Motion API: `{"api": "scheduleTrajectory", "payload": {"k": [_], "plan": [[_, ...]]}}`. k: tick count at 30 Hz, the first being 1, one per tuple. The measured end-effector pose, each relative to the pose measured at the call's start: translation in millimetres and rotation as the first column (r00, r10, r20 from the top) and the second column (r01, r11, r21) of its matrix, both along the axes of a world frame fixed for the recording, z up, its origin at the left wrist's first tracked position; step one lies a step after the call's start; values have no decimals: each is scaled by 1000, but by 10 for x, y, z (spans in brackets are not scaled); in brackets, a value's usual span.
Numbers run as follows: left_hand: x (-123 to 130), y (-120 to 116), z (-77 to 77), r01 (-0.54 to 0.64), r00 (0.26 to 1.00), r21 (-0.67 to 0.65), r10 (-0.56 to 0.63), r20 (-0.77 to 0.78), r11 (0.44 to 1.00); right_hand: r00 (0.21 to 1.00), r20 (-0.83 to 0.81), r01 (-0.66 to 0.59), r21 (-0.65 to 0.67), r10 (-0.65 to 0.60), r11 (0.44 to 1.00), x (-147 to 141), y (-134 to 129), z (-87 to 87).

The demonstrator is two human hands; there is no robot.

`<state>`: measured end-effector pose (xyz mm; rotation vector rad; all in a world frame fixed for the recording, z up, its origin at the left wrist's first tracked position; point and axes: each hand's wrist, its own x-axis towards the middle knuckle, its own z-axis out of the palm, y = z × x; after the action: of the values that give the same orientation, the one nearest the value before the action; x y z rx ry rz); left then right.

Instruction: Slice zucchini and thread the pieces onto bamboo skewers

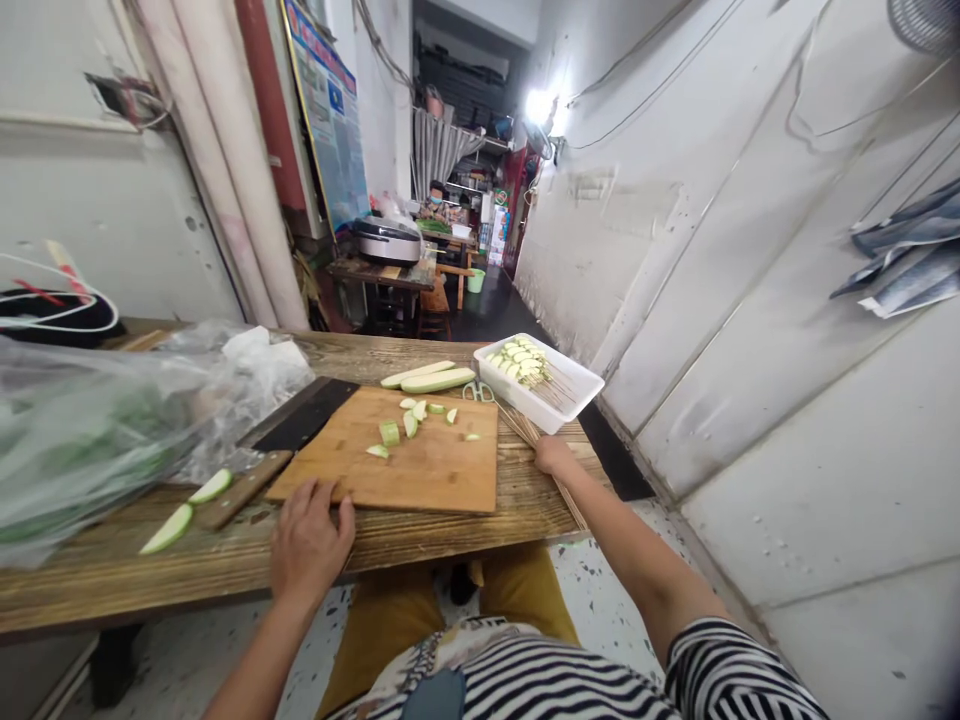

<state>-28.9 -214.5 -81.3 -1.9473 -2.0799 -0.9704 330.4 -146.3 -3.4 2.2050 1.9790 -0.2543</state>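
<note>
Weathered plank tabletop (420,350): wooden cutting board (450,470), pale green squash chunks (389,432); left hand (309,535) spread on board edge, right hand (553,455) curled against thin bamboo skewers (566,495).

I count one cleaver (304,415), one wooden cutting board (420,470), eight squash pieces (410,424) on it, four long squash slices (427,380), one white tray (570,385), one bundle of skewers (574,510).

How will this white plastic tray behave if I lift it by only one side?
The white plastic tray looks thin-walled, so it will probably feel light and may flex a little. The skewers of sliced vegetable seem to lie loose inside, so they could slide if it tilts. Their vegetable ends sit toward one side, so it may tip slightly.
</note>
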Motion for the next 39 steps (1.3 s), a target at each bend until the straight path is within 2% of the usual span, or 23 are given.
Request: {"api": "scheduleTrajectory", "payload": {"k": [5,9,15,20,30,34,37,39], "plan": [[4,-17,45,24,1000,27,-24,-10,999,1000,17,9,-45,-8,999,-30,23,31],[13,-30,69,28,1000,15,-28,-13,999,999,36,30,-62,-27,998,-32,42,-9],[15,-23,69,26,999,2,-26,-33,1000,994,26,112,-59,-110,992,41,52,-102],[-1,-15,85,56,997,-9,-56,-48,998,983,15,183,-51,-183,982,99,53,-115],[-6,7,127,95,994,-15,-96,-59,995,993,-90,76,-61,-81,995,465,-127,-98],[-5,10,154,103,992,-24,-104,-64,994,977,-212,12,-7,-13,1000,644,-284,21],[-3,19,165,115,990,-13,-115,-77,993,930,-360,-42,100,76,994,676,-417,250],[2,25,170,121,988,-4,-121,-100,993,869,-468,-50,234,158,971,625,-477,430]]}}
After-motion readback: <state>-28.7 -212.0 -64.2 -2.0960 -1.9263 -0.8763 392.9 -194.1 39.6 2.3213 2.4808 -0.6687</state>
